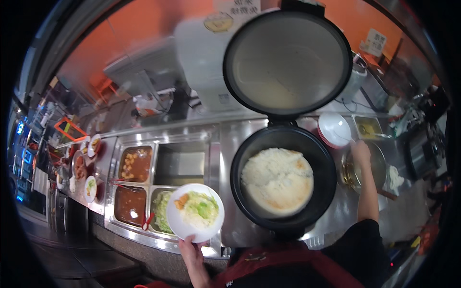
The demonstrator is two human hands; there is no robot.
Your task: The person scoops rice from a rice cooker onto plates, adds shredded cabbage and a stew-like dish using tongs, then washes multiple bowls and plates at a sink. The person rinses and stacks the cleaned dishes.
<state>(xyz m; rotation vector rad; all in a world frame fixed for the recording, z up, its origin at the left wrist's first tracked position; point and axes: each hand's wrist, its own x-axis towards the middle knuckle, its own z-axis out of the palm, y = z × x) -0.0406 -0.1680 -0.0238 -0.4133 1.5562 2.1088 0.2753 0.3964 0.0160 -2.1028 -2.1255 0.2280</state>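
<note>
My left hand grips the near rim of a white plate. On the plate lie white rice, shredded cabbage and some orange-brown chunks. The plate hangs over the front of the steel food wells, partly covering the one with shredded cabbage. Off to the right, my right hand reaches over a round steel pot, beside a stack of white bowls. Its fingers are curled near the bowl rim; whether they hold something thin is unclear. Between my hands stands an open black rice cooker with cooked rice.
Stew wells and red-handled tongs are at left, next to an empty-looking steel well. The cooker's raised lid stands behind. A wooden handle, white cloth and square container lie right. Filled plates stand far left.
</note>
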